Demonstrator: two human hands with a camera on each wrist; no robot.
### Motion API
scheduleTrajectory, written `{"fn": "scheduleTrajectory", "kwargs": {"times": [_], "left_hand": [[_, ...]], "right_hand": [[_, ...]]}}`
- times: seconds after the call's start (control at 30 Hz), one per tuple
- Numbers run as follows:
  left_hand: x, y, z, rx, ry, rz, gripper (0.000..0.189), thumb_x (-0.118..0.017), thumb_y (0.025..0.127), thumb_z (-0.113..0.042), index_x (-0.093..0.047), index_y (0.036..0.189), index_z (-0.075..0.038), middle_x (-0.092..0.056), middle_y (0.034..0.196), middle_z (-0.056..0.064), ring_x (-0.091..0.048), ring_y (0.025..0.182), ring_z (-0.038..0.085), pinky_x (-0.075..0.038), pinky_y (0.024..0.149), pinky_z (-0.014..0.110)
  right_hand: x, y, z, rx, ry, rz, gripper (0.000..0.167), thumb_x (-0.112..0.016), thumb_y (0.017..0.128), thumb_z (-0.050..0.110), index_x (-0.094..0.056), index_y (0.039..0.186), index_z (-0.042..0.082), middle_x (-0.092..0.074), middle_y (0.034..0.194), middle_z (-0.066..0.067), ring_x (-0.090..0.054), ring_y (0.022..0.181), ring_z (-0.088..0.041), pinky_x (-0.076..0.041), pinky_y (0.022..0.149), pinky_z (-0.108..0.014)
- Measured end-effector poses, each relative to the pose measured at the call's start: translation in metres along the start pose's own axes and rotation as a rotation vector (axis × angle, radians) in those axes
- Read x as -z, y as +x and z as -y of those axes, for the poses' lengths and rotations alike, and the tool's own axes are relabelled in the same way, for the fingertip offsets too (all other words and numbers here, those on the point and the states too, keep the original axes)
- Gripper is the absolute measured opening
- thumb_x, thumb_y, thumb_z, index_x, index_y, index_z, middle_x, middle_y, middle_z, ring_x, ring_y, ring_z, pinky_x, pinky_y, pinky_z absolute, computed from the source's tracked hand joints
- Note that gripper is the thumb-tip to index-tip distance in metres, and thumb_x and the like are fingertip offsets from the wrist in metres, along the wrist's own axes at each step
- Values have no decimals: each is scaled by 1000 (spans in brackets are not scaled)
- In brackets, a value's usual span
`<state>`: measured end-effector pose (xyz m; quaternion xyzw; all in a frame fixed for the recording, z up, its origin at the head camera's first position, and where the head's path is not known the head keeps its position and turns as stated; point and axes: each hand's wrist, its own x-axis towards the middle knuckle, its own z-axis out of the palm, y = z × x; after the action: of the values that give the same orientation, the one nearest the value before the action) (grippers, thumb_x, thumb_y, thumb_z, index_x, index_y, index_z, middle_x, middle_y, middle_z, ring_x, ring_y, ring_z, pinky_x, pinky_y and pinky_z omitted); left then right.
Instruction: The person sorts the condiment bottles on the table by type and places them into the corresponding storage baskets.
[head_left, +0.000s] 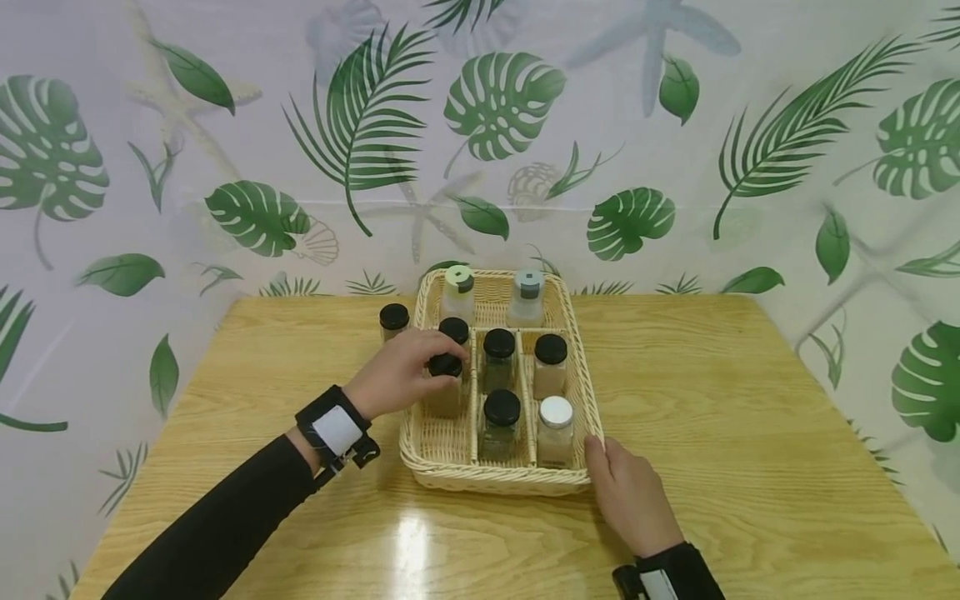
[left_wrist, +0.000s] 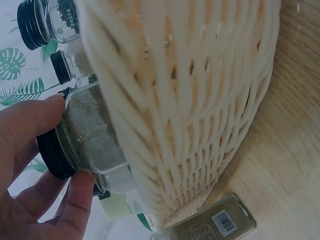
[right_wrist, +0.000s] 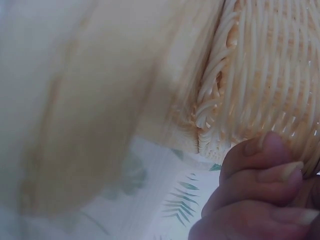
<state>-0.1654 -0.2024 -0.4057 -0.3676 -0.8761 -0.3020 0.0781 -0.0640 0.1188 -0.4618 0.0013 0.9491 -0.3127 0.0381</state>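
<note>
With fingers and thumb around its black lid, my left hand [head_left: 401, 372] pinches a square glass spice jar [head_left: 444, 398] in the left compartment of the wicker basket [head_left: 498, 477]. In the left wrist view the jar [left_wrist: 90, 127] appears behind the woven wall, its contents greyish. My right hand [head_left: 632, 496] grips the basket's front right corner, thumb at the rim; the right wrist view has its curled fingers [right_wrist: 260, 185] against the weave. Another black-lidded jar [head_left: 453, 329] stands behind the pinched one, partly hidden by the left hand.
Middle and right compartments hold black-lidded jars [head_left: 500, 408] and a white-lidded jar [head_left: 556, 414]. Two bottles, one with a green cap [head_left: 459, 278] and one with a blue-grey cap [head_left: 529, 282], occupy the back section. Outside the basket's left side stands a jar [head_left: 393, 319] on the wooden table [head_left: 697, 375].
</note>
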Motion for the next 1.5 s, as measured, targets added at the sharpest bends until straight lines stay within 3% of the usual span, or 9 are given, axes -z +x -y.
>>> {"fn": "scheduleTrajectory", "kwargs": {"times": [0.33,0.67,1.2,1.33,1.5], "left_hand": [[-6,4,2,-1,35,-11,30,-81,86,-17,-74,114,-10,-74,109,3,-67,101,21,-52,89,38],[-2,3,0,20,48,0,30,-80,86,-18,-73,114,-10,-71,114,3,-65,107,21,-50,94,38],[6,0,-6,18,38,-33,26,-80,86,-16,-74,111,-10,-69,114,2,-64,108,20,-52,90,36],[16,-6,-6,59,30,-59,27,-80,87,-20,-74,112,-11,-68,116,2,-63,105,19,-51,81,34],[27,-12,-2,93,37,-90,29,-78,88,-21,-73,115,-11,-68,116,2,-60,79,20,-48,69,31]], "right_hand": [[0,0,1,7,3,-2,56,-24,109,49,-45,75,9,-34,62,-1,-36,54,-16,-31,54,-29],[0,1,3,8,6,-7,55,-26,109,48,-46,75,9,-34,62,-1,-35,54,-16,-30,53,-29],[1,0,1,8,-1,0,56,-24,109,49,-46,76,9,-33,62,-1,-38,54,-17,-31,54,-30],[1,0,1,14,5,-4,56,-24,109,49,-46,76,9,-33,62,-1,-37,54,-16,-31,54,-29],[0,1,0,16,7,-13,56,-25,109,48,-45,75,9,-33,62,-1,-37,54,-17,-32,55,-29]]}}
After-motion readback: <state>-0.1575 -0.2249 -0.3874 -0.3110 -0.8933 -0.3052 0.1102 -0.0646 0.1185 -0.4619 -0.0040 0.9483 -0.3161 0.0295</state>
